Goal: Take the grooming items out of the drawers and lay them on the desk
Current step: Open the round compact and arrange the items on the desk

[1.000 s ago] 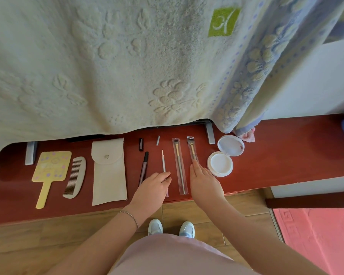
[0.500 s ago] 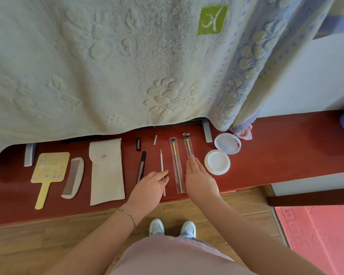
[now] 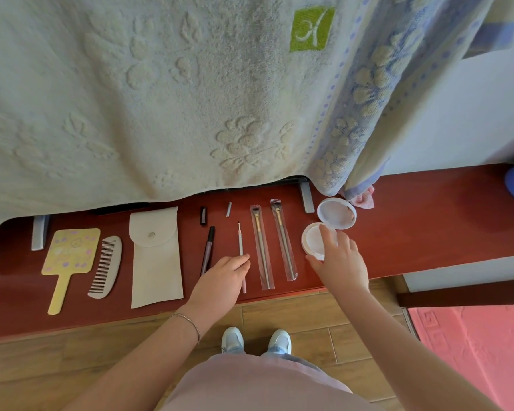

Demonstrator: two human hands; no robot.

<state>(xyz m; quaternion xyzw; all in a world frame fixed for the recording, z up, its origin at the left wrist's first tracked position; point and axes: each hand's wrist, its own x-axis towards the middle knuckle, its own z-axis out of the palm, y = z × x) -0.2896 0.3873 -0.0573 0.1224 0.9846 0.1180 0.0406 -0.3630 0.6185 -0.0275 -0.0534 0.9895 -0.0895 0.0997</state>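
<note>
Grooming items lie in a row on the red desk [image 3: 428, 221]: a yellow hand mirror [image 3: 69, 256], a grey comb [image 3: 106, 266], a white pouch [image 3: 155, 253], a dark pencil [image 3: 208, 247], a thin pink-handled tool [image 3: 241, 247], two wrapped brushes [image 3: 260, 247] [image 3: 283, 241] and an open white compact [image 3: 315, 237] with its lid [image 3: 336, 213]. My left hand [image 3: 220, 280] rests with its fingertips on the thin tool. My right hand [image 3: 340, 259] hovers over the compact, fingers spread, touching its near rim. No drawers are visible.
A large cream towel [image 3: 161, 99] hangs over the back of the desk, hiding what is behind. Two small caps [image 3: 203, 215] [image 3: 228, 209] lie near the towel's edge. A pink rug [image 3: 472, 351] covers the floor at the right; my shoes [image 3: 255, 341] stand on wood flooring.
My right hand has moved right, from the wrapped brushes to the white compact. My left hand has stayed on the thin tool.
</note>
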